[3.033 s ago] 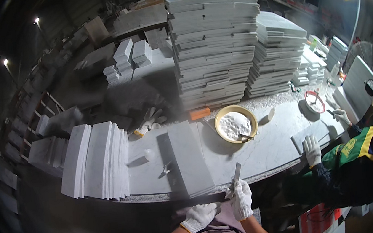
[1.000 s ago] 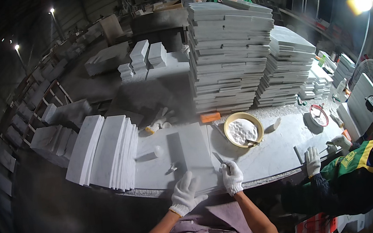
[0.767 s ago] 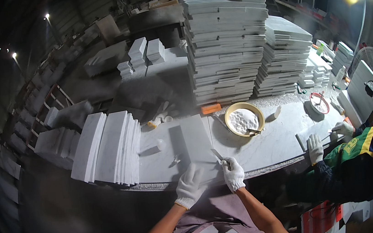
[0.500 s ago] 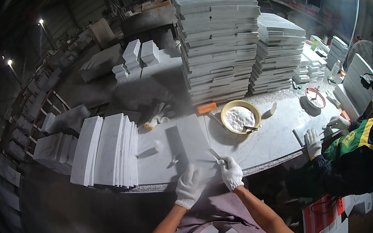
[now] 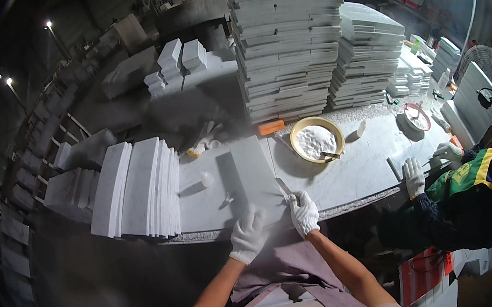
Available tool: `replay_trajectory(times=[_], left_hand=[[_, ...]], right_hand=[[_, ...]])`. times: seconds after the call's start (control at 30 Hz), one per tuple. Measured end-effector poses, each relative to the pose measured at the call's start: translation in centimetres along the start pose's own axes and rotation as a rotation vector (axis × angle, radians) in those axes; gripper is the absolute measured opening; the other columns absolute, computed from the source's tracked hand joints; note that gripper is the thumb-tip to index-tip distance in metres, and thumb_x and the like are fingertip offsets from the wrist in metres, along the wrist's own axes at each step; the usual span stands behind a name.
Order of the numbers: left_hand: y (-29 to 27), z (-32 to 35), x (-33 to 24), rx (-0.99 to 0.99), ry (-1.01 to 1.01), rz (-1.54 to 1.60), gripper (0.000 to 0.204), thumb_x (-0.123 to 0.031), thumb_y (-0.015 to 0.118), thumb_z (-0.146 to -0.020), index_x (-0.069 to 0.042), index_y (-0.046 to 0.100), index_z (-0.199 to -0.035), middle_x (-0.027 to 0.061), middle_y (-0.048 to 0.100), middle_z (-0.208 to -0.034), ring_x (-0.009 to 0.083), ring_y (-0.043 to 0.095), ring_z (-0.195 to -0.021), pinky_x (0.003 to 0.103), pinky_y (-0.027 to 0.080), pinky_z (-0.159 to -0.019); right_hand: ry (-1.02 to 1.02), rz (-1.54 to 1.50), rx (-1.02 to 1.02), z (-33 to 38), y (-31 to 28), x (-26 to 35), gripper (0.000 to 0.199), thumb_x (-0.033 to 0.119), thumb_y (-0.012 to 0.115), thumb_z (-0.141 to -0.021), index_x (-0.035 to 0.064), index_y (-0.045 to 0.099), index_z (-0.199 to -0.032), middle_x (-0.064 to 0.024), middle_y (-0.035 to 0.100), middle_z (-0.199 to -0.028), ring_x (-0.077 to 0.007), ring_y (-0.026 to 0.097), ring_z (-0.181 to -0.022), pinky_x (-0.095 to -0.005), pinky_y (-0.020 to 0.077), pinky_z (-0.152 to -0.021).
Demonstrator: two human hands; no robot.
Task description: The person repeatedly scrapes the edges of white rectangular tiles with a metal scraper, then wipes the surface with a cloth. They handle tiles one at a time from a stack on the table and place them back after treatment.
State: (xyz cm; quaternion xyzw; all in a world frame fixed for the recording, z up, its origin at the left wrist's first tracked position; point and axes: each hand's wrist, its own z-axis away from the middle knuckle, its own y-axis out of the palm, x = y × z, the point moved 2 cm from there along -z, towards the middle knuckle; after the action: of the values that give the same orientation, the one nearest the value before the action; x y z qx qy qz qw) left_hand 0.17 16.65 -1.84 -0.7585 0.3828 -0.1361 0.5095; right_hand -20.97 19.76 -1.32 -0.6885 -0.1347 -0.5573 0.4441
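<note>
A pale grey-white stone slab [image 5: 254, 168] lies lengthwise on the worktable before me, its near end by the table's front edge. My left hand [image 5: 248, 236], in a white knit glove and slightly blurred, grips the slab's near left end. In my gloved right hand [image 5: 304, 212] is a scraper [image 5: 282, 186], held with its narrow blade pointing away from me along the slab's right edge. The blade's exact contact with the stone cannot be made out. Left of the slab stand a small whitish cup [image 5: 206, 180] and a little white scrap [image 5: 227, 199].
A yellow bowl of white paste [image 5: 294, 143] sits beyond my right hand, beside an orange block [image 5: 271, 127]. Tall slab stacks [image 5: 288, 45] rise behind. Upright slabs [image 5: 140, 186] line the left. At right, a co-worker's gloved hand [image 5: 414, 177] rests by another slab.
The whole scene sits slightly higher in the picture, as my head has tilted down. Both hands keep nearly the same places at the slab and the scraper.
</note>
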Motion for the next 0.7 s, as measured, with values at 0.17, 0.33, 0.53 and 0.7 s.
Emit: replay_trajectory(times=[0.17,0.33,0.53,0.7], left_hand=[[-0.2,-0.1,0.0,0.045,-0.028,-0.008,0.078,-0.034,0.080,-0.078,-0.019,0.057,-0.150,0.0189,0.045,-0.163,0.0408,0.066,-0.112,0.048,0.057,-0.096],[-0.5,-0.3,-0.2,0.105,-0.065,0.024,0.079,-0.034,0.081,-0.079,-0.019,0.055,-0.152,0.0187,0.045,-0.163,0.0409,0.066,-0.117,0.048,0.056,-0.098],[0.1,-1.4,0.6,0.147,-0.089,0.064,0.081,-0.033,0.082,-0.079,-0.017,0.054,-0.154,0.0181,0.044,-0.164,0.0392,0.060,-0.131,0.049,0.053,-0.105],[0.1,-2.1,0.7,0.133,-0.087,0.017,0.084,-0.033,0.083,-0.078,-0.018,0.054,-0.155,0.0169,0.045,-0.163,0.0407,0.059,-0.132,0.050,0.052,-0.106]], right_hand=[[-0.002,0.006,0.007,0.0,0.1,-0.1,0.023,0.031,0.061,-0.107,0.0120,0.070,-0.116,-0.0139,0.077,-0.097,-0.0364,0.072,-0.090,-0.0448,0.0550,-0.082],[-0.005,0.011,-0.039,-0.2,0.7,-0.4,0.019,0.026,0.064,-0.107,0.0085,0.071,-0.111,-0.0129,0.077,-0.091,-0.0306,0.073,-0.084,-0.0401,0.0558,-0.080],[0.022,-0.032,-0.030,-0.3,0.5,0.4,0.020,0.025,0.063,-0.107,0.0083,0.071,-0.111,-0.0131,0.076,-0.091,-0.0298,0.072,-0.083,-0.0395,0.0554,-0.080],[0.051,-0.080,-0.013,-0.9,0.8,0.7,0.020,0.025,0.064,-0.107,0.0080,0.072,-0.112,-0.0142,0.076,-0.092,-0.0289,0.072,-0.083,-0.0396,0.0552,-0.081]])
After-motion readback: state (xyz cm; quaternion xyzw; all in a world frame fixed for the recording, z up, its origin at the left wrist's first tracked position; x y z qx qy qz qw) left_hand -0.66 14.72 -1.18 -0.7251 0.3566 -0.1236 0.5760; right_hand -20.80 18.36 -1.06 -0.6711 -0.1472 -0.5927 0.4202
